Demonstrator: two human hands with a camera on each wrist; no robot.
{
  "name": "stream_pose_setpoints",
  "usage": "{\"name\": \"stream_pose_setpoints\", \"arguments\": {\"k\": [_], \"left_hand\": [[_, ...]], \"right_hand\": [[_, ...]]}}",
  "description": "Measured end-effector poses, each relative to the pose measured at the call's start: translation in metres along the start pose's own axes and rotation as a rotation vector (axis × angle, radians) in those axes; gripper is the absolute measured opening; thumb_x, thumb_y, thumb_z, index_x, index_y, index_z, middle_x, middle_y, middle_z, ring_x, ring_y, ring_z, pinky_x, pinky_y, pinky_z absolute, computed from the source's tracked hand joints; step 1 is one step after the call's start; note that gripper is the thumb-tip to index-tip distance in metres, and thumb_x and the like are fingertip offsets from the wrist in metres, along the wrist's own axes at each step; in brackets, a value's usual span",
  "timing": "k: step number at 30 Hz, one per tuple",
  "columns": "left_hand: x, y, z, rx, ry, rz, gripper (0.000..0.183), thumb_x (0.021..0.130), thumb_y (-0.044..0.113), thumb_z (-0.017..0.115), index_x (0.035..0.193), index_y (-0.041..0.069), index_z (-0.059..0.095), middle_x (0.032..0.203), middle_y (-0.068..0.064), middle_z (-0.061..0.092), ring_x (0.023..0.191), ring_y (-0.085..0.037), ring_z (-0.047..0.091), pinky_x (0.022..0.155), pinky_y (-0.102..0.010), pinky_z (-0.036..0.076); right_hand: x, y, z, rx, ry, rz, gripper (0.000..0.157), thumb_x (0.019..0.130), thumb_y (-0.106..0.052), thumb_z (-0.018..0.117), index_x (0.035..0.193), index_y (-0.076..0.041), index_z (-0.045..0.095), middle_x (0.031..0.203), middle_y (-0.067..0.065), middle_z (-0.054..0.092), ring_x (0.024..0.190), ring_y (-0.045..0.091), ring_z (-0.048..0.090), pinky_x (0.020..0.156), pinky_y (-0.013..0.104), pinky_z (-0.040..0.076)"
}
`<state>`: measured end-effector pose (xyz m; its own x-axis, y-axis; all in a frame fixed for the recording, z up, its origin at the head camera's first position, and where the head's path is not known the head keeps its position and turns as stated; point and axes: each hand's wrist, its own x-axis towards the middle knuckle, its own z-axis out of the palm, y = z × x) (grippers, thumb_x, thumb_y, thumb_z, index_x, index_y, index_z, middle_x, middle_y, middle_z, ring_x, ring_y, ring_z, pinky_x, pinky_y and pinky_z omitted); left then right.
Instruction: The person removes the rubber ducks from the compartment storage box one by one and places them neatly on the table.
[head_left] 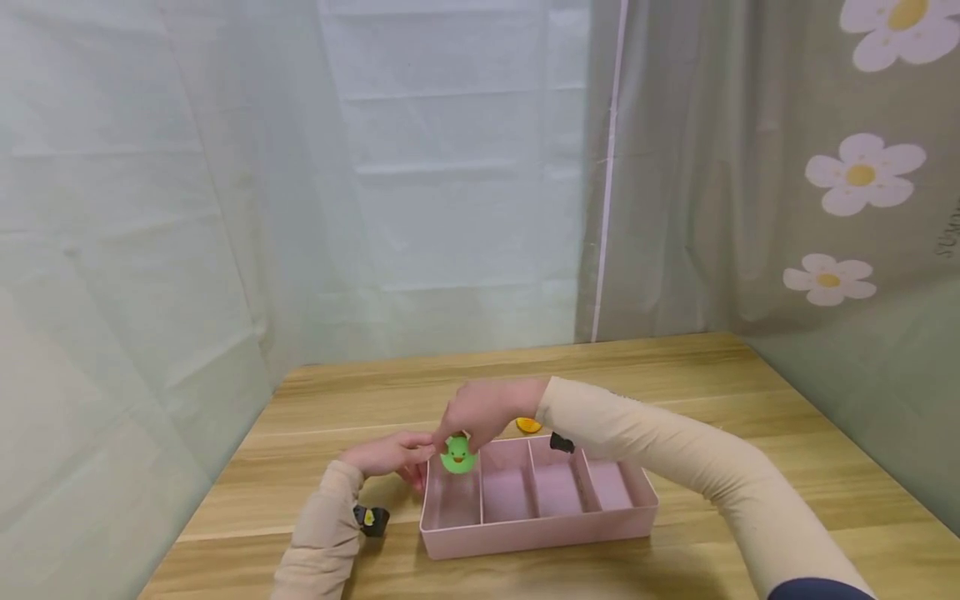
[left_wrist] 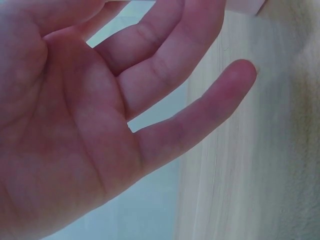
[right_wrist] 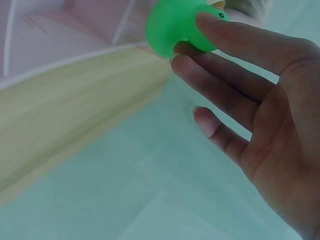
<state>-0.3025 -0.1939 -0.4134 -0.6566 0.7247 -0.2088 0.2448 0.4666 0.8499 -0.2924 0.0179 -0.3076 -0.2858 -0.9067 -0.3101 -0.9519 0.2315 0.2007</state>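
My right hand [head_left: 480,408] reaches over the back left of a pink divided box [head_left: 540,532]. Between thumb and fingers it pinches a green rubber duck [head_left: 458,457], held over the leftmost compartment. In the right wrist view the duck [right_wrist: 172,25] is gripped at the fingertips, with the little finger free. My left hand [head_left: 390,457] is at the box's left back corner, its fingertips right at the side wall. The left wrist view shows the left hand's fingers [left_wrist: 165,65] loosely extended, the little finger apart, and a corner of the box [left_wrist: 247,5] beyond them.
An orange-yellow object [head_left: 528,425] lies behind the box, partly hidden by the right forearm. Inside the box, upright dividers [head_left: 534,479] separate the compartments. The wooden table [head_left: 360,392] meets hanging curtains [head_left: 465,208] at the back and sides.
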Motion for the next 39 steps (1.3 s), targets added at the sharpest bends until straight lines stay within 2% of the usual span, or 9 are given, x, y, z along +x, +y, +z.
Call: {"name": "stream_pose_setpoints", "arguments": {"k": [6,13,22,27,29,34,39], "left_hand": [[0.003,0.001,-0.001,-0.012,0.024,-0.01,0.043,0.105,0.026,0.042,0.136,-0.002,0.048,0.085,-0.012,0.066,0.072,-0.018,0.067,0.074,-0.038,0.056],[0.002,-0.003,0.005,-0.024,0.014,-0.033,0.044,0.105,0.027,0.041,0.139,0.0,0.047,0.111,-0.023,0.063,0.073,-0.019,0.068,0.075,-0.036,0.056],[0.006,0.001,0.007,-0.017,0.033,-0.03,0.044,0.104,0.028,0.041,0.136,-0.002,0.048,0.094,-0.019,0.066,0.073,-0.02,0.068,0.075,-0.038,0.056],[0.008,0.003,0.008,-0.022,0.02,-0.012,0.043,0.105,0.026,0.041,0.135,-0.003,0.049,0.081,-0.014,0.066,0.071,-0.019,0.067,0.074,-0.038,0.057],[0.009,0.003,0.009,-0.027,0.016,-0.008,0.042,0.105,0.025,0.041,0.135,-0.003,0.05,0.083,-0.015,0.066,0.072,-0.018,0.066,0.074,-0.038,0.057],[0.011,0.005,0.009,-0.028,0.01,-0.002,0.041,0.105,0.025,0.041,0.134,-0.002,0.05,0.099,-0.027,0.065,0.074,-0.025,0.068,0.074,-0.04,0.056],[0.013,0.007,0.009,-0.015,0.014,0.007,0.04,0.105,0.025,0.041,0.134,-0.002,0.051,0.105,-0.029,0.064,0.075,-0.027,0.068,0.073,-0.04,0.055]], "right_hand": [[-0.008,0.013,-0.008,0.023,0.013,0.046,0.023,0.087,-0.015,0.07,0.108,-0.023,0.066,0.096,-0.009,0.069,0.076,0.006,0.056,0.064,0.018,0.044],[-0.01,0.021,0.005,0.046,0.045,0.062,0.025,0.086,-0.02,0.072,0.11,-0.025,0.066,0.095,-0.012,0.069,0.074,0.004,0.056,0.061,0.017,0.042],[-0.007,0.048,0.024,0.144,0.064,0.13,0.025,0.088,-0.021,0.072,0.111,-0.02,0.064,0.098,-0.006,0.071,0.08,0.008,0.061,0.07,0.019,0.047],[-0.007,0.064,0.039,0.204,0.071,0.167,0.024,0.088,-0.015,0.07,0.111,-0.019,0.065,0.1,-0.004,0.07,0.08,0.008,0.059,0.071,0.019,0.047],[-0.006,0.067,0.046,0.184,0.061,0.168,0.025,0.088,-0.012,0.069,0.111,-0.02,0.065,0.101,-0.004,0.07,0.081,0.009,0.059,0.071,0.02,0.048],[-0.002,0.072,0.062,0.059,-0.023,0.173,0.026,0.088,-0.012,0.067,0.112,-0.023,0.065,0.102,-0.007,0.07,0.086,0.008,0.061,0.073,0.022,0.05],[0.0,0.074,0.071,0.003,-0.09,0.206,0.028,0.087,-0.01,0.066,0.111,-0.025,0.067,0.103,-0.008,0.071,0.086,0.009,0.062,0.071,0.025,0.051]]}}
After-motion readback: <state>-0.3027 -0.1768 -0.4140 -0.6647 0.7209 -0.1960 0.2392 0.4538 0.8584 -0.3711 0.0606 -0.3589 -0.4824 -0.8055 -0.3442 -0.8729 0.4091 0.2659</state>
